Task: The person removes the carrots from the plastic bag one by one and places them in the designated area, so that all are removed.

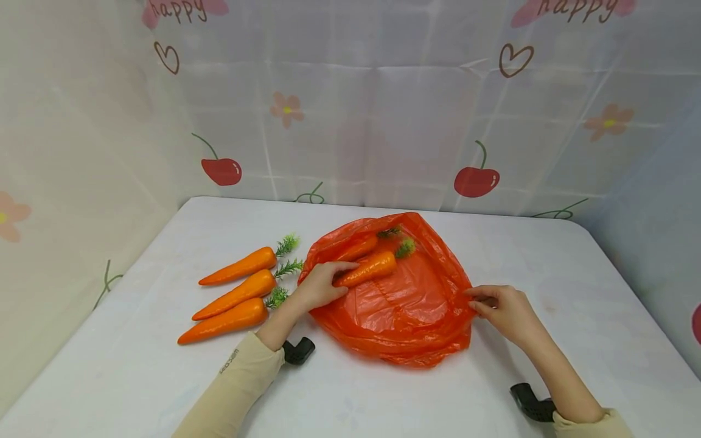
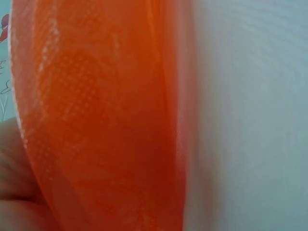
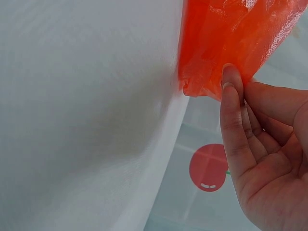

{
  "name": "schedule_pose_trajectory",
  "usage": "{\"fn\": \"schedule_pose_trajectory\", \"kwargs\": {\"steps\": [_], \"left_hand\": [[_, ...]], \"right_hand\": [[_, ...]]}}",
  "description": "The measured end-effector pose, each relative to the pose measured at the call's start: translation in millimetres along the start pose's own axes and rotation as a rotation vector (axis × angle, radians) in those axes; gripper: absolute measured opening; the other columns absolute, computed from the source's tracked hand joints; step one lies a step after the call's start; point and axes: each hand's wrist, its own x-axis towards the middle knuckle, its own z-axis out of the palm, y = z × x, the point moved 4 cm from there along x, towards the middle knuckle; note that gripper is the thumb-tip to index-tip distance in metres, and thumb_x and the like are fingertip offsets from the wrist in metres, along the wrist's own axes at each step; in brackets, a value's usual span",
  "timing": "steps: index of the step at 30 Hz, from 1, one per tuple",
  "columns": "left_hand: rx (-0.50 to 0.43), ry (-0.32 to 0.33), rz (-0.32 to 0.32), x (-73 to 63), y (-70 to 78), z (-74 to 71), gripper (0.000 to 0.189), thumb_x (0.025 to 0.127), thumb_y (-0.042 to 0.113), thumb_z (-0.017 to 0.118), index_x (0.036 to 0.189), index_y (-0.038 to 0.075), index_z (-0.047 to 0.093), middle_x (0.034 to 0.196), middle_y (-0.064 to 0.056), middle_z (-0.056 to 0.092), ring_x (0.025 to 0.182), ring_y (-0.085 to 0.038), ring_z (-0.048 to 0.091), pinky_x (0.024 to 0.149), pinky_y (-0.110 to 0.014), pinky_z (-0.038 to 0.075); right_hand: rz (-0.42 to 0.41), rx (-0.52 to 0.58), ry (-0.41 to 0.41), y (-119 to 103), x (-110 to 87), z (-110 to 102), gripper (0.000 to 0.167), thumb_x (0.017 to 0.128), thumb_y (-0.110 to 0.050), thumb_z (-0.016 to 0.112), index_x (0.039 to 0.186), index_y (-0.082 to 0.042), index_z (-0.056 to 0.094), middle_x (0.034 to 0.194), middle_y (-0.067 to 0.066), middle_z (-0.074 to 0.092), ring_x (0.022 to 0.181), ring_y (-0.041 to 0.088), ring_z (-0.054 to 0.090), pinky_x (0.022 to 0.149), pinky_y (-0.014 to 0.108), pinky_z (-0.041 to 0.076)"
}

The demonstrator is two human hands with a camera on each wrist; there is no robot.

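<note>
An orange plastic bag (image 1: 411,304) lies with its mouth spread wide in the middle of the table. My left hand (image 1: 320,285) reaches over its left rim and grips the pointed end of a toy carrot (image 1: 378,265) with a green top, inside the mouth. Just behind it, another carrot (image 1: 358,248) lies in the bag. In the left wrist view the bag's wall (image 2: 106,115) covers most of the picture and hides the held carrot. At the right rim, my right hand (image 3: 264,139) pinches the bag's edge between thumb and fingers.
Left of the bag, three carrots (image 1: 241,266) lie side by side on the white table (image 1: 526,255), leafy tops toward the bag. Black wrist devices (image 1: 299,351) sit under both forearms. A printed curtain (image 1: 372,121) stands behind the table.
</note>
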Motion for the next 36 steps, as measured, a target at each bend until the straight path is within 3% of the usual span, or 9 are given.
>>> {"fn": "schedule_pose_trajectory", "kwargs": {"steps": [10,16,27,36], "left_hand": [[-0.059,-0.081,0.031,-6.5,7.5,-2.1,0.045,0.085,0.003,0.066,0.128,0.003,0.056,0.117,-0.010,0.061,0.099,-0.020,0.055,0.085,-0.032,0.046],[-0.157,-0.115,-0.015,-16.8,11.3,-6.5,0.040,0.088,0.008,0.065,0.128,0.002,0.057,0.120,-0.010,0.059,0.106,-0.024,0.055,0.087,-0.033,0.047],[-0.365,-0.179,-0.109,-31.0,6.0,-6.5,0.039,0.090,0.011,0.064,0.127,0.003,0.058,0.114,-0.007,0.061,0.103,-0.022,0.055,0.086,-0.031,0.048],[-0.484,-0.196,-0.116,-42.2,5.0,-10.7,0.041,0.091,0.014,0.063,0.129,0.003,0.056,0.119,-0.010,0.059,0.105,-0.023,0.055,0.086,-0.032,0.047]], "right_hand": [[0.009,0.008,-0.010,1,0.2,2,0.021,0.083,0.005,0.066,0.104,0.009,0.066,0.094,0.018,0.066,0.075,0.024,0.064,0.063,0.031,0.054],[0.011,0.008,-0.013,1,-0.1,2,0.021,0.083,0.005,0.066,0.104,0.009,0.066,0.094,0.018,0.066,0.075,0.024,0.064,0.063,0.031,0.054],[-0.001,0.007,-0.012,0,0.7,-1,0.021,0.083,0.005,0.065,0.104,0.009,0.066,0.094,0.017,0.066,0.074,0.024,0.064,0.064,0.031,0.054],[0.014,0.010,-0.022,2,0.4,0,0.021,0.084,0.004,0.066,0.104,0.008,0.066,0.094,0.016,0.066,0.074,0.023,0.064,0.064,0.031,0.054]]}}
